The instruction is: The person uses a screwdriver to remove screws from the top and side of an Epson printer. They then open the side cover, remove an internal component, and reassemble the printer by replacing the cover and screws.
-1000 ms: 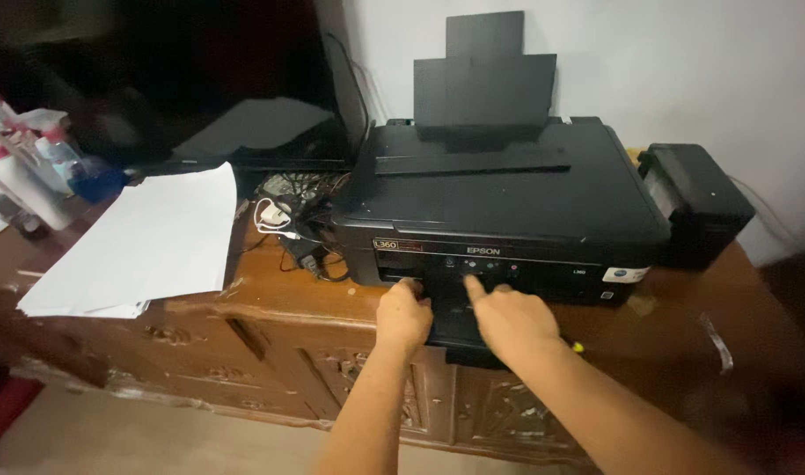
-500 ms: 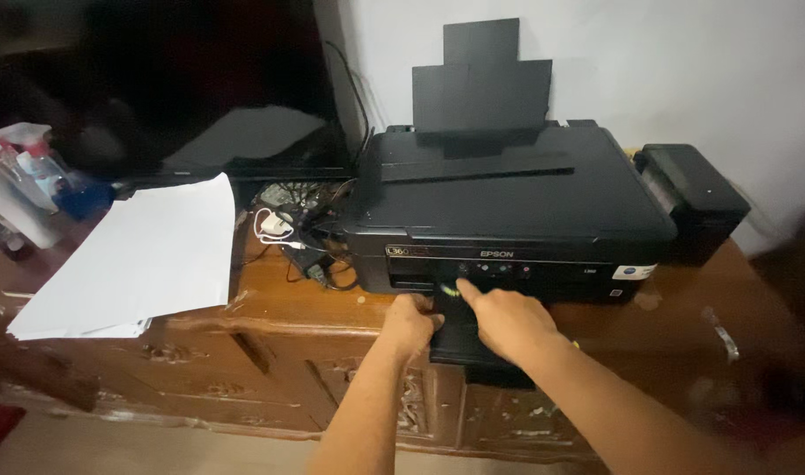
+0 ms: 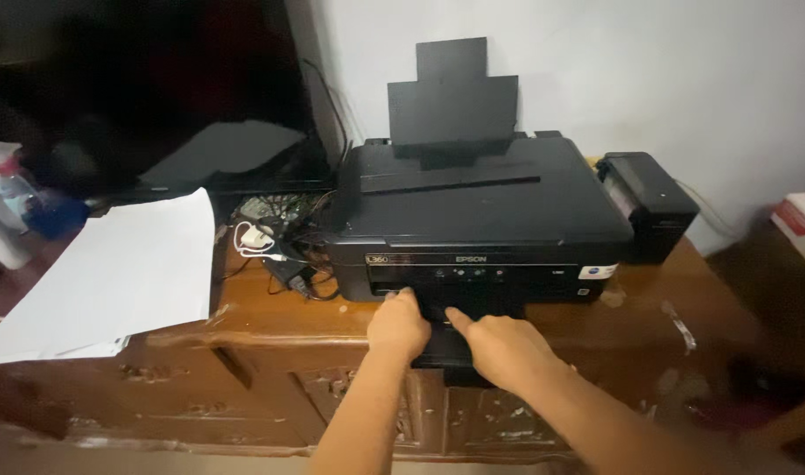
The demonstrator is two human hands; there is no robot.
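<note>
Black printer (image 3: 482,207), standing at the back of the wooden counter (image 3: 270,321), against the white wall, rear paper support (image 3: 453,97) raised upright. At its front, low in the middle, a dark output tray (image 3: 446,347) jutting over the counter's edge.

Left hand (image 3: 400,325) at the tray's left part, just under the control panel, fingers curled down in a closed grip on the tray's edge. Right hand (image 3: 506,347) lying on top of the tray further out, index finger stretched toward the printer; whether that grip clasps the tray or only rests on it cannot be told, the fingertips being hidden.

Judged from this: tray being handled at the printer's mouth, seemingly partway out. Calls for an even, straight pull or push with both hands, level with the slot, without bearing down on the thin plastic.

Further out: ink tank unit (image 3: 649,198) touching the printer's right side. Tangle of cables (image 3: 275,237) just beside its left front corner. Stack of white paper (image 3: 112,273) well to the left, overhanging the counter's edge.
</note>
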